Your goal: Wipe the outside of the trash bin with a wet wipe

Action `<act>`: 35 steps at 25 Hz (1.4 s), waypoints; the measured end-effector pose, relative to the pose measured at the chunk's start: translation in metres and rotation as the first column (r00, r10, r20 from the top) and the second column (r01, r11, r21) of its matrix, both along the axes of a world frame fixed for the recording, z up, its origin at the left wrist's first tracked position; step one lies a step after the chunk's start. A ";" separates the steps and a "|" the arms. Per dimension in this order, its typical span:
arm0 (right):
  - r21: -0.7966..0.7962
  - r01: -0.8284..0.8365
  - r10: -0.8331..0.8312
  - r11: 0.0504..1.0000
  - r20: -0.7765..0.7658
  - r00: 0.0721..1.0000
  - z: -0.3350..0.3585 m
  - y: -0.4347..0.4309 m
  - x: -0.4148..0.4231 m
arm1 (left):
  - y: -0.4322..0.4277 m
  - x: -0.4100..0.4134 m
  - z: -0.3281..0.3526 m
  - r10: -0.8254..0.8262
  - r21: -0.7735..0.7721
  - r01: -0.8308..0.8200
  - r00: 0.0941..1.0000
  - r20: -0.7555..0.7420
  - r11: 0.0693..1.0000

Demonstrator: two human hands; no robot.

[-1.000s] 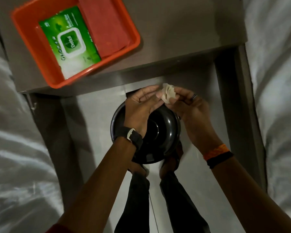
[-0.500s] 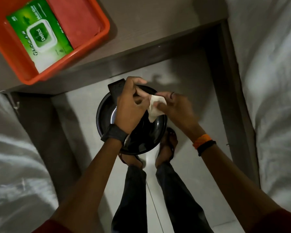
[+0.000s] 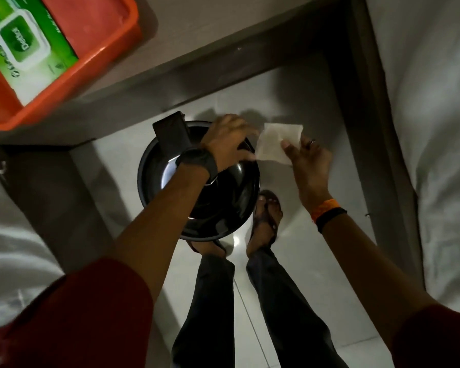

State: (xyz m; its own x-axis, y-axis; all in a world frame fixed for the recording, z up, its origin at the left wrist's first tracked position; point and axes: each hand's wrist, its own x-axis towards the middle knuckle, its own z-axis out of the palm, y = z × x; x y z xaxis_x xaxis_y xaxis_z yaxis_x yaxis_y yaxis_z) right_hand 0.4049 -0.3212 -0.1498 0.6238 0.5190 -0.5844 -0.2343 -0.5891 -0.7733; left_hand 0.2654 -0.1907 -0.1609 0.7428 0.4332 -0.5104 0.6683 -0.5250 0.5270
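A round black trash bin (image 3: pixel 223 208) with a glossy lid stands on the tiled floor between two beds, seen from above. My left hand (image 3: pixel 229 140) rests on the far right edge of its lid, fingers curled over the rim. Just right of the bin, my right hand (image 3: pixel 310 158) pinches a white wet wipe (image 3: pixel 275 143), now spread out flat and held in the air beside the bin. The bin's sides are hidden below the lid.
An orange tray (image 3: pixel 98 67) holding a green wet-wipe pack (image 3: pixel 24 46) sits on the nightstand at top left. White bedding (image 3: pixel 430 128) flanks both sides. My feet in sandals (image 3: pixel 266 216) stand right behind the bin on the floor.
The crumpled wipe has been unfolded into a flat sheet. My right hand moved it off the lid to the bin's right side; my left hand slid to the lid's right edge.
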 end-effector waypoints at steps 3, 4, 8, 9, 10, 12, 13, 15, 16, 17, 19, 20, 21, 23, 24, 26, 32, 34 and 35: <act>-0.072 0.061 -0.056 0.996 0.077 0.995 -0.012 -0.001 0.006 | -0.010 0.013 -0.017 -0.448 -0.001 0.468 0.845 -0.292 0.884; -0.097 0.073 -0.066 0.993 0.073 0.995 -0.015 -0.002 0.007 | -0.015 0.017 -0.017 -0.490 -0.024 0.508 0.816 -0.307 0.861; -0.140 0.009 0.013 0.990 0.156 0.988 -0.021 -0.013 -0.002 | -0.020 0.008 0.003 -0.485 -0.085 0.479 0.848 -0.212 0.874; -0.126 -0.020 0.042 0.992 0.178 0.983 -0.020 -0.016 -0.009 | -0.018 -0.003 0.010 -0.454 -0.082 0.447 0.874 -0.172 0.891; -0.106 -0.066 0.086 0.992 0.195 0.977 -0.019 -0.019 -0.017 | -0.016 -0.018 0.018 -0.412 -0.077 0.405 0.902 -0.132 0.911; -0.086 -0.189 0.204 0.978 0.230 0.952 -0.016 -0.022 -0.037 | -0.009 -0.050 0.034 -0.310 -0.086 0.304 0.948 -0.068 0.949; -0.090 -0.268 0.282 0.959 0.249 0.927 -0.016 -0.024 -0.047 | -0.007 -0.064 0.040 -0.259 -0.102 0.254 0.965 -0.045 0.962; -0.054 -0.496 0.495 0.867 0.221 0.840 -0.013 -0.028 -0.074 | -0.006 -0.083 0.047 -0.169 -0.150 0.163 0.985 -0.026 0.975; -0.005 -0.627 0.618 0.779 0.167 0.768 -0.011 -0.031 -0.088 | -0.009 -0.090 0.046 -0.134 -0.178 0.128 0.991 -0.023 0.976; 0.051 -0.725 0.715 0.687 0.127 0.687 -0.011 -0.035 -0.101 | -0.013 -0.096 0.043 -0.105 -0.199 0.100 0.994 -0.015 0.975; 0.114 -0.825 0.808 0.554 0.165 0.565 -0.014 -0.042 -0.119 | -0.021 -0.108 0.033 -0.044 -0.216 0.047 0.999 0.018 0.975; 0.092 -0.869 0.836 0.486 0.243 0.492 -0.021 -0.044 -0.119 | -0.024 -0.113 0.027 -0.003 -0.221 0.011 0.999 0.037 0.975; 0.022 -0.910 0.851 0.414 0.345 0.395 -0.031 -0.042 -0.112 | -0.027 -0.118 0.022 0.035 -0.221 -0.022 0.998 0.054 0.975; -0.202 -0.907 0.867 0.369 0.426 0.258 -0.058 -0.017 -0.088 | -0.030 -0.127 0.015 0.051 -0.185 -0.037 0.996 0.073 0.982; -0.325 -0.860 0.884 0.394 0.390 0.258 -0.072 0.002 -0.070 | -0.032 -0.130 0.013 0.033 -0.162 -0.020 0.997 0.076 0.987; -0.501 -0.765 0.912 0.405 0.276 0.302 -0.089 0.041 -0.043 | -0.034 -0.132 0.011 0.002 -0.150 0.010 0.997 0.081 0.989; -0.238 -0.971 0.903 -0.007 0.415 -0.108 -0.073 0.043 -0.075 | -0.032 -0.130 0.017 -0.085 -0.156 0.094 0.994 0.067 0.983; -0.449 -0.886 0.946 0.121 0.322 -0.034 -0.088 0.070 -0.049 | -0.038 -0.132 0.017 -0.138 -0.155 0.144 0.989 0.049 0.977; -0.545 -0.828 0.965 0.133 0.262 -0.017 -0.089 0.079 -0.041 | -0.040 -0.131 0.018 -0.162 -0.150 0.167 0.986 0.047 0.974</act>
State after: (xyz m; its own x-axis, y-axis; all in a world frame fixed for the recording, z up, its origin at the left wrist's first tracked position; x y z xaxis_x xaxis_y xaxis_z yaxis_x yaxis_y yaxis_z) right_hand 0.3642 -0.2419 -0.2385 -0.1130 0.8031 -0.5850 0.9251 -0.1297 -0.3568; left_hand 0.1344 -0.2302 -0.1433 0.8157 0.2221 -0.5341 0.5595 -0.5376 0.6309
